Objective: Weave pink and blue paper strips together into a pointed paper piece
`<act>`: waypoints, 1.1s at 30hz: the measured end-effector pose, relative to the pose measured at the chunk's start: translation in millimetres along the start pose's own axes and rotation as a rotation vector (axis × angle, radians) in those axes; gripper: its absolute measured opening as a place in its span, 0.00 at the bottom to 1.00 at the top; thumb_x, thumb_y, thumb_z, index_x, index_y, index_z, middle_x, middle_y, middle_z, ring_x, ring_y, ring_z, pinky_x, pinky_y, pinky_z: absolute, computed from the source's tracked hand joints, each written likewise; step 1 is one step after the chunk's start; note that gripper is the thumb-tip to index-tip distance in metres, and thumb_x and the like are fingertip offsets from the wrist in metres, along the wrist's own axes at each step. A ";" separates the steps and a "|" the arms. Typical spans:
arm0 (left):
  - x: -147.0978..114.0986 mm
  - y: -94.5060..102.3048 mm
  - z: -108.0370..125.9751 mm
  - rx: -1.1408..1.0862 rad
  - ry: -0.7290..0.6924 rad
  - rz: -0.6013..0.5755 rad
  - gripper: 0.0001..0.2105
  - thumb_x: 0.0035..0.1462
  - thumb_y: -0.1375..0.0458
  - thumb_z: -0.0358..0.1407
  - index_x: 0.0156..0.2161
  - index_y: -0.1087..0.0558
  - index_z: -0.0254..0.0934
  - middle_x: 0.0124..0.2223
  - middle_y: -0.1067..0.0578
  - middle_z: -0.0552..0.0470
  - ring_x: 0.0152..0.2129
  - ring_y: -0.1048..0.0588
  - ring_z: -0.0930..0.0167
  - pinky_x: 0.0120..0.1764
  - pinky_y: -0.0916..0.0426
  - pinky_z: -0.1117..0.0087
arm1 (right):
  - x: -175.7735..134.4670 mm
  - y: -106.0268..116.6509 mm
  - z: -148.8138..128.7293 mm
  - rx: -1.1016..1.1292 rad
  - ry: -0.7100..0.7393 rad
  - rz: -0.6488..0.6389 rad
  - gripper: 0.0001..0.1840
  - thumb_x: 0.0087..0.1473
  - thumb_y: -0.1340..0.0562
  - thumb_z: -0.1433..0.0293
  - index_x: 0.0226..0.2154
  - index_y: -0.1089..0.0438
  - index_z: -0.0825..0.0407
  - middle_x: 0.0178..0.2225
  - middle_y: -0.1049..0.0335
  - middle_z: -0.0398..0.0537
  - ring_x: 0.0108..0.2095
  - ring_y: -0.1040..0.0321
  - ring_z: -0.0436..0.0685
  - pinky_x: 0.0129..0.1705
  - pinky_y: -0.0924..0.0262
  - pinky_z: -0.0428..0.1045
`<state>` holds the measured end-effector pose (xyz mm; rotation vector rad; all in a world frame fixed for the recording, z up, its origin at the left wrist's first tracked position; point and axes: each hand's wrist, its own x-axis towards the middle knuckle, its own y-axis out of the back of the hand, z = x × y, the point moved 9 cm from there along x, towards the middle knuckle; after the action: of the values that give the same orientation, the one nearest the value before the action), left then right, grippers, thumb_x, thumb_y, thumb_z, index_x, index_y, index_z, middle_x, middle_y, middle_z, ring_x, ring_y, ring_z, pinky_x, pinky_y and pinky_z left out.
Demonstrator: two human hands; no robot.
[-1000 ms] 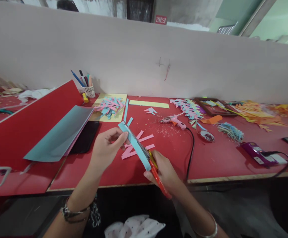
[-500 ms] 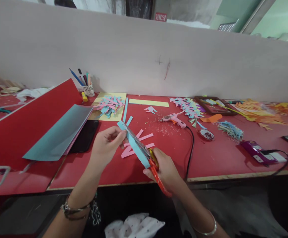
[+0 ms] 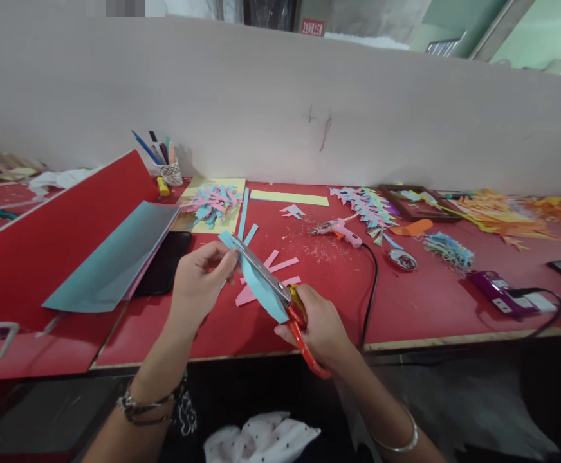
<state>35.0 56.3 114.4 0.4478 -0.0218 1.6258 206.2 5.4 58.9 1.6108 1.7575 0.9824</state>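
Note:
My left hand pinches a strip of light blue paper near its far end. Wrapped round the red handles of a pair of scissors is my right hand. The blades lie lengthwise along the blue paper, with their tips close to my left thumb. Below the paper, several cut pink paper strips lie on the red tabletop. Narrow blue strips lie just beyond the scissor tips.
A pile of pink and blue paper pieces rests on yellow paper. A pink glue gun with a black cable lies to the right. A black phone, leaning red board and pen cup stand left. A purple power strip sits right.
Both hands have shifted slightly left with the scissors and blue paper. The paper now bows more below the blades, and its far end sticks out further past my left fingers.

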 end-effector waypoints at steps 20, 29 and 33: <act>-2.5 -14.0 -4.4 -0.085 0.044 -0.063 0.09 0.45 0.47 0.34 0.17 0.36 0.37 0.15 0.34 0.59 0.13 0.36 0.79 0.19 0.40 0.78 | -0.3 -0.9 4.9 0.088 0.003 0.007 0.20 0.39 0.41 0.56 0.20 0.51 0.50 0.18 0.51 0.36 0.19 0.56 0.46 0.21 0.59 0.42; -1.1 -16.1 -11.6 -0.139 0.079 -0.086 0.10 0.45 0.47 0.34 0.16 0.36 0.37 0.16 0.33 0.58 0.13 0.36 0.79 0.20 0.39 0.78 | 1.5 -4.5 3.2 0.141 0.019 -0.001 0.23 0.41 0.43 0.52 0.18 0.53 0.50 0.17 0.52 0.36 0.18 0.57 0.45 0.20 0.60 0.42; -1.4 -17.6 -16.5 -0.147 0.101 -0.092 0.10 0.45 0.46 0.35 0.16 0.36 0.37 0.15 0.33 0.58 0.13 0.36 0.78 0.20 0.39 0.77 | 2.0 -7.2 2.6 0.207 0.024 -0.005 0.24 0.41 0.44 0.50 0.17 0.53 0.50 0.16 0.54 0.36 0.18 0.59 0.45 0.19 0.61 0.43</act>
<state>47.6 61.6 94.4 0.2498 -0.0435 1.5430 203.9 7.8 51.7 1.7251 1.9315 0.8433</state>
